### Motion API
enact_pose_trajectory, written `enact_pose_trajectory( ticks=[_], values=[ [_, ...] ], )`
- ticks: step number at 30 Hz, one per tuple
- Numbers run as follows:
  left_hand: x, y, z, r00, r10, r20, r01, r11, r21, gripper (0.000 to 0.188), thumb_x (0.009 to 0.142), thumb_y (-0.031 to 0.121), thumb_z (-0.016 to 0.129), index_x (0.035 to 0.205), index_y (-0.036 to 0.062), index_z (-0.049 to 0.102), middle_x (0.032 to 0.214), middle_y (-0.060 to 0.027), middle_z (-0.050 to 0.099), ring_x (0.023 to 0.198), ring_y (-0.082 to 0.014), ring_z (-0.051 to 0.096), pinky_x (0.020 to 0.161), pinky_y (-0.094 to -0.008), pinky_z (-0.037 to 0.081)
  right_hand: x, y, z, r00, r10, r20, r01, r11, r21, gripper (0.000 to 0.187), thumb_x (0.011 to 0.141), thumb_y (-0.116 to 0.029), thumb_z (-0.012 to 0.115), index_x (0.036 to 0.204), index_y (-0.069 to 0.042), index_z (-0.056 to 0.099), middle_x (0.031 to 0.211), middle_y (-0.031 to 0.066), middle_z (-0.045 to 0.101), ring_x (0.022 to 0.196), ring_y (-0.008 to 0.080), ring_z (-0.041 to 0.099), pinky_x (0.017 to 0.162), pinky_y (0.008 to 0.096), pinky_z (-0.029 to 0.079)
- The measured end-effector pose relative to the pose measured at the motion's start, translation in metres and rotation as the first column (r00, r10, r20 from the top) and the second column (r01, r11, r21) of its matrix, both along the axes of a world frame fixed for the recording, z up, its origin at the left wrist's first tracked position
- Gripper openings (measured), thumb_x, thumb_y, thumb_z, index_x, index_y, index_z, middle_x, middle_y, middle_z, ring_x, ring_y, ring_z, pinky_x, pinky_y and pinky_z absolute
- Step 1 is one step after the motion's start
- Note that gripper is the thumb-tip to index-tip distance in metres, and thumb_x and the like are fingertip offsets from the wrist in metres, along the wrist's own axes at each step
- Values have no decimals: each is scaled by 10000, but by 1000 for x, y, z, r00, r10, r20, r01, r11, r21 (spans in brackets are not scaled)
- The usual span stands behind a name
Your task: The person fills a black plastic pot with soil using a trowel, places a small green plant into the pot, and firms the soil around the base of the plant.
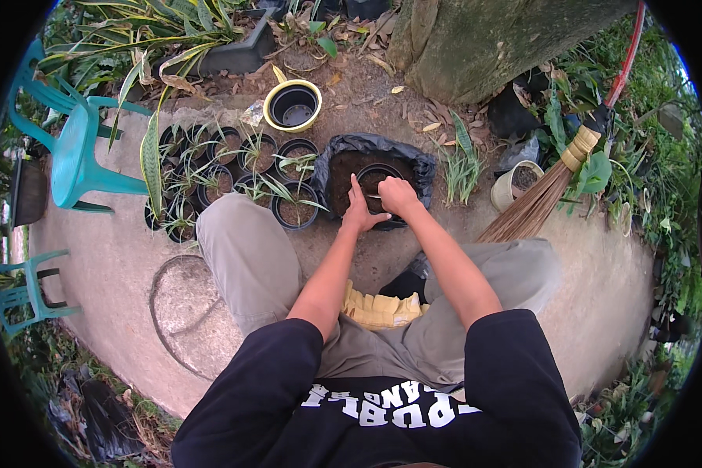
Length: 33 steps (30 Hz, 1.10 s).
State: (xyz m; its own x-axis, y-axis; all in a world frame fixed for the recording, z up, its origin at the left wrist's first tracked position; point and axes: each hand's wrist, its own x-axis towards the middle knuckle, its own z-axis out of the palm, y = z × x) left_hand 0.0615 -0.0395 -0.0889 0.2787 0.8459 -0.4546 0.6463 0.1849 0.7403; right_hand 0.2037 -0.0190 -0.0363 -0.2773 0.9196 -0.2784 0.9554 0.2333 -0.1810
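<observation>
A small round black plant pot [378, 169] sits on the dark soil [343, 168] inside a container lined with a black plastic bag [420, 168]. My left hand [358, 209] is wrapped round the pot's near left side, its fingers along the wall and its thumb across the front. Over the pot's right side, my right hand [398, 195] is closed in a fist. A short pale edge shows beside that fist, but what it holds is mostly hidden. Left of the bag stand several black pots [295, 207] with small striped-leaf seedlings.
Loose seedlings [462, 173] lie right of the bag, near a cream pot [516, 184] and a stick broom [542, 191]. A yellow pot [292, 105] stands beyond the seedlings. A green plastic chair [78, 152] is at left, a tree trunk [483, 47] at the back.
</observation>
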Motion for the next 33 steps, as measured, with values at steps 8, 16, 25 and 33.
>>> enact_pose_trajectory(
  ticks=[8,16,25,33],
  values=[
    [2,6,-6,996,-32,-82,28,999,-39,1538,577,384,911,1430,172,-352,1521,-290,179,1349,-431,363,1096,-484,364,-14,-9,-9,999,-44,-19,46,994,103,113,730,-63,644,788,3,716,862,200,692,812,343,702,709,420,576],
    [2,5,-25,996,-23,-90,28,999,47,1526,586,415,906,1440,194,-340,1544,-238,175,1296,-423,437,1046,-496,419,-20,3,-18,994,-111,-22,113,983,143,121,749,-85,636,791,-12,723,854,189,699,799,329,709,681,417,580],
    [-4,-3,-17,999,-13,-41,16,997,77,1517,584,408,907,1453,187,-317,1541,-228,171,1316,-421,414,1069,-509,397,-12,26,4,998,-55,37,50,991,125,114,698,-27,680,805,-9,718,890,200,691,855,351,695,741,420,573],
    [-6,1,-4,1000,17,-17,-18,999,-27,1436,621,380,895,1490,216,-237,1561,-181,161,1313,-414,427,1050,-549,407,-22,6,-10,989,-139,58,123,966,228,99,713,-49,658,795,-21,708,827,202,686,782,352,695,694,427,567]
  ],
)
